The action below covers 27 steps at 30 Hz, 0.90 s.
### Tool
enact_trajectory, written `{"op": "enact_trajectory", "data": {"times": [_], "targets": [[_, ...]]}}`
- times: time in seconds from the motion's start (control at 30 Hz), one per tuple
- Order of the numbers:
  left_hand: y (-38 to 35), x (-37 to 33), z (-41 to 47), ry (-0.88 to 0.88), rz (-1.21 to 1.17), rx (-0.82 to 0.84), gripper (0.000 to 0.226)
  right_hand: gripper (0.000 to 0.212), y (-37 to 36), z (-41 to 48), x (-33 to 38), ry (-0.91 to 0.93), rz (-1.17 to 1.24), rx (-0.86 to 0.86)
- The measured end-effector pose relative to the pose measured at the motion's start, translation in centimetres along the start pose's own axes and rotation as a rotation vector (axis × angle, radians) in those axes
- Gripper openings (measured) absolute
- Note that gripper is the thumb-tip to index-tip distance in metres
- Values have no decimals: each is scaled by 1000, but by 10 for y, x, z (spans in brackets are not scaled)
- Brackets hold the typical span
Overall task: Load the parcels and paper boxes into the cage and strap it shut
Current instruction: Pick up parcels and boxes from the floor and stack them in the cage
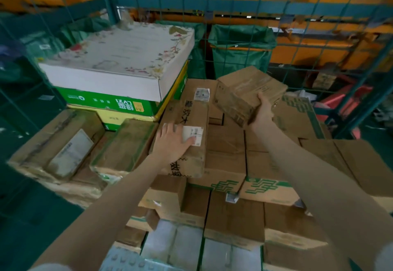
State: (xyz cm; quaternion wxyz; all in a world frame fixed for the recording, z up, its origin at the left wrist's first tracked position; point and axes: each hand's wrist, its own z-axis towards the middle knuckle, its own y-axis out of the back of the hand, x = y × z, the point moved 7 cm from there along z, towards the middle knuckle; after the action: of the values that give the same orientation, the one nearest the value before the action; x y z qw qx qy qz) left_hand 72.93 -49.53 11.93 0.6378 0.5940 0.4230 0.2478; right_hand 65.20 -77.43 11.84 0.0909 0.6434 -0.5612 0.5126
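Note:
Inside the green wire cage (221, 43), stacked cardboard parcels fill the floor. My right hand (262, 111) grips a small brown cardboard box (248, 92) by its near end and holds it tilted above the stack at the back right. My left hand (172, 143) lies flat with spread fingers on a long brown parcel (189, 121) with black print and a white label, in the middle of the pile. At the back left, a white flowered flat box (119, 58) rests on green and yellow paper boxes (110, 104).
Two taped brown parcels (63, 143) lie at the left. Cartons with green print (265, 187) and an open-flapped carton (350, 160) sit at the right. Green bags (240, 47) hang behind the mesh. Grey wrapped packs (174, 247) lie at the near edge.

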Motion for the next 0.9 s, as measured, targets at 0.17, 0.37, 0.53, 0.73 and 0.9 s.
{"op": "enact_trajectory", "data": {"times": [0.17, 0.37, 0.53, 0.73, 0.9], "targets": [[0, 5, 10, -28, 24, -60, 75, 119, -41, 89, -11, 14, -112, 1], [0, 6, 10, -35, 38, -95, 75, 110, -83, 98, -42, -6, -236, -19], [0, 6, 11, -41, 36, -106, 74, 63, -109, 89, -66, -110, -529, 82], [-1, 6, 12, -41, 42, -111, 74, 56, -135, 76, -72, -118, -793, 249], [-1, 6, 12, -37, 49, -120, 74, 59, -129, 70, -79, -126, -792, 302]]}}
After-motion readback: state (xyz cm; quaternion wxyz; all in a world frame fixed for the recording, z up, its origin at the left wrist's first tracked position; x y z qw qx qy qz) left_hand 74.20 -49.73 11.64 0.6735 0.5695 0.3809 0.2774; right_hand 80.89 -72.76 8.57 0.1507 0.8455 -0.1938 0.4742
